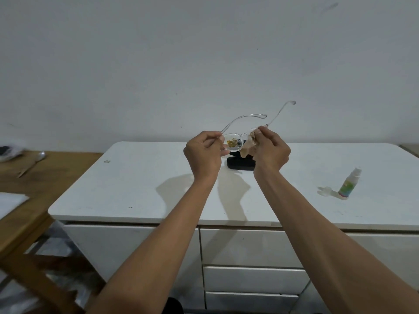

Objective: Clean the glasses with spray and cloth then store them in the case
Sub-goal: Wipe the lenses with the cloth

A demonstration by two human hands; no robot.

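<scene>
The person holds the glasses [233, 143] in the air above the white bench [147, 177], in front of the wall, with the two temples pointing up and away. The long axis of the frame runs from left to right, between the two hands. The left hand [204, 152] pinches the left end of the frame, near the hinge, with thumb and fingers curled around it. The right hand [269, 148] is closed on a beige cloth [248, 145], which it presses around the right lens, so this lens is hidden from the camera. The left lens stays uncovered and shows a yellow reflection or mark; which of the two it is cannot be told. The next lens to wipe therefore probably lies to the left of the cloth grip, just beside it, and the right hand is the one to travel along the frame while the left one keeps it steady. The black case [240, 164] lies on the bench directly under the hands; whether it is open cannot be told, because the hands cover part of it. The spray bottle [350, 183] stands well apart on the right, with its clear cap [325, 191] just beside it. On the wooden table [34, 177] at the left lies a spoon [31, 164]. Nothing stands between the hands and the case.
</scene>
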